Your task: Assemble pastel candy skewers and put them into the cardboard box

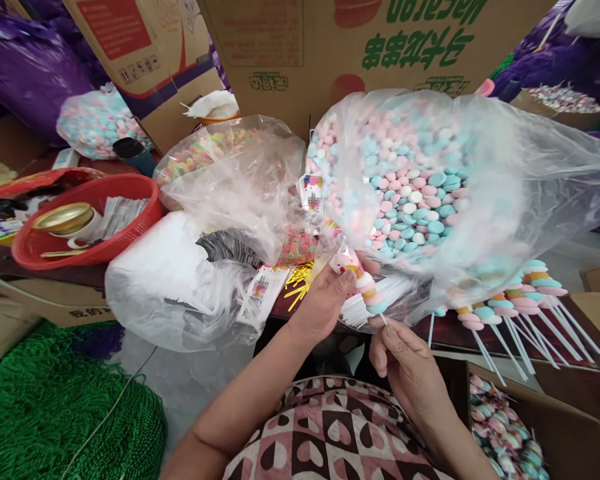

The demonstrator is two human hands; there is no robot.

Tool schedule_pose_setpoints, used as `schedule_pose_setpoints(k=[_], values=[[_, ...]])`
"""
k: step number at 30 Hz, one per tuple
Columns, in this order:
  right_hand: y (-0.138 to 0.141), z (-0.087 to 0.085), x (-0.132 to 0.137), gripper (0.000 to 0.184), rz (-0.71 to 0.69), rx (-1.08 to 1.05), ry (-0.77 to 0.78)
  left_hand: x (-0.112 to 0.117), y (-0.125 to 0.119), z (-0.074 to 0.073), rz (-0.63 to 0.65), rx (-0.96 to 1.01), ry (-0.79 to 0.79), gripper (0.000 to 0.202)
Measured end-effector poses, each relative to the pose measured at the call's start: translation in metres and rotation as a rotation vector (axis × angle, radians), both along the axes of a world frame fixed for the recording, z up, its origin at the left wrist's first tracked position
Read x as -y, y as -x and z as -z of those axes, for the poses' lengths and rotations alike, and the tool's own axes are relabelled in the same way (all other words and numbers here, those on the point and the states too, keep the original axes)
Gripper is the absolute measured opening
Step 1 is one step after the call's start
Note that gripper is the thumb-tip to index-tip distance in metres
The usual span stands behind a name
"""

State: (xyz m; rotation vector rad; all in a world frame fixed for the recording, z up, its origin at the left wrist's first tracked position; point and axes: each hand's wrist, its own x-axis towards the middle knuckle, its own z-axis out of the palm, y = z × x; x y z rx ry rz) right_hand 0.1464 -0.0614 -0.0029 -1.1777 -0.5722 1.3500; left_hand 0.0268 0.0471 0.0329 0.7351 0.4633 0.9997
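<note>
My left hand (325, 300) is closed around the upper part of a candy skewer (365, 285), a row of pink, white, orange and pale blue candies on a white stick. At its top end is a pink piece with a red mark; I cannot tell whether that is candy or printed wrapper. Thumb and fingers of my right hand (405, 353) pinch the stick just under the lowest blue candy. Behind my hands lies a big clear bag of pink, blue and white candies (415, 207). White sticks (390, 297) lie just beyond the skewer, beside gold twist ties (300, 280).
Finished-looking candy skewers (515, 300) lie at the table's right edge, above a cardboard box (565, 427) holding wrapped ones. To the left are a bag of white wrappers (155, 280), a bag of gummy rings (210, 153) and a red basket (153, 207). Large cartons (290, 47) stand behind.
</note>
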Motion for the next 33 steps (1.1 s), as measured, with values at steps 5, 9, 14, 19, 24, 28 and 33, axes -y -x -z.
schedule_pose_setpoints(k=[5, 9, 14, 19, 24, 28, 33], values=[[-0.006, 0.005, 0.004, 0.026, -0.076, -0.011, 0.026, -0.022, 0.025, -0.007, 0.102, 0.010, -0.132, 0.063], [-0.006, 0.007, 0.003, 0.027, -0.099, -0.050, 0.041, -0.029, 0.017, -0.011, 0.054, 0.086, -0.107, 0.047], [0.001, 0.005, -0.001, 0.028, -0.095, -0.147, 0.053, -0.010, -0.009, -0.002, -0.145, 0.128, 0.042, 0.030], [0.001, 0.010, -0.006, 0.031, -0.154, -0.037, 0.109, -0.003, -0.009, 0.009, -0.263, 0.031, 0.052, 0.032], [-0.007, 0.011, -0.008, 0.033, 0.029, 0.158, 0.076, -0.010, 0.000, 0.005, -0.227, -0.019, 0.021, 0.036], [0.003, 0.000, -0.013, 0.025, 0.119, 0.099, 0.041, -0.001, -0.008, 0.011, -0.144, -0.052, 0.021, 0.035], [0.007, -0.004, -0.019, 0.025, 0.083, -0.019, 0.050, 0.007, 0.004, 0.020, -0.040, -0.026, -0.008, 0.033]])
